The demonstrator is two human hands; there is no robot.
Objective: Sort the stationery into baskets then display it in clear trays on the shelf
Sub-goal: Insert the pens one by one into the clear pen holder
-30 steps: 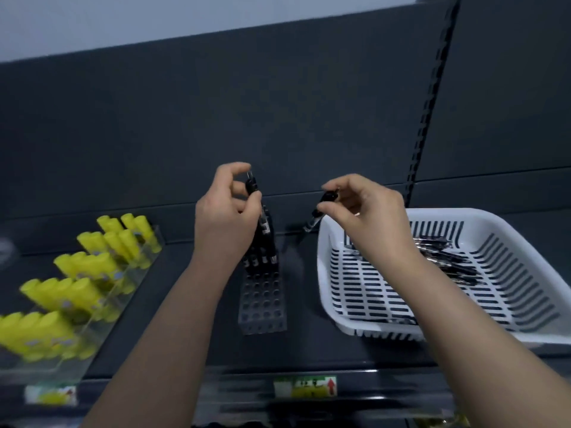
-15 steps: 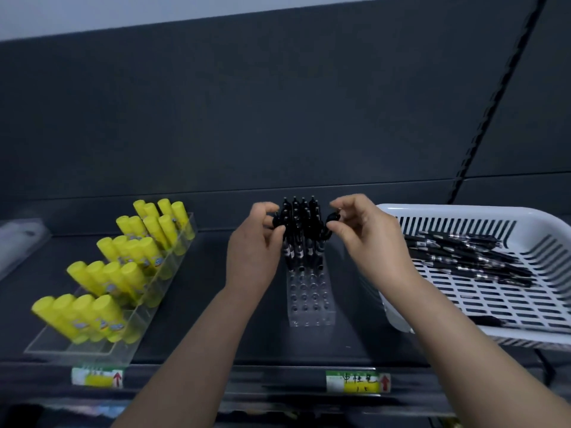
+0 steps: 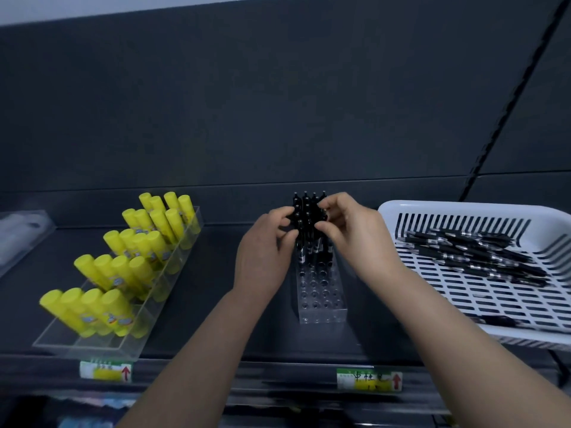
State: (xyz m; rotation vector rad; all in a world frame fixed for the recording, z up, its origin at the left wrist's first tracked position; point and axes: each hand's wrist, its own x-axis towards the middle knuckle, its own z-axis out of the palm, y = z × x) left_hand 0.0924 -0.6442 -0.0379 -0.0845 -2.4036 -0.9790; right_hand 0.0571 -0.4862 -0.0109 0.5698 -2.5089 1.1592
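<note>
Right now both hands are closing on the upright black pens (image 3: 309, 208): the left hand (image 3: 262, 254) and the right hand (image 3: 355, 233) are each pinching pen tops with curled thumb and fingers, hiding which pen each is holding and how many are standing there. Just below the grip, a clear holder block (image 3: 321, 301) is carrying them in its far holes. Right of the grip, a white basket (image 3: 463, 208), cut off by the frame, is holding loose pens (image 3: 475, 257) overlapping too much to count. Left of the grip, a clear tray (image 3: 92, 347) is displaying five rows of four yellow glue sticks (image 3: 120, 273)
</note>
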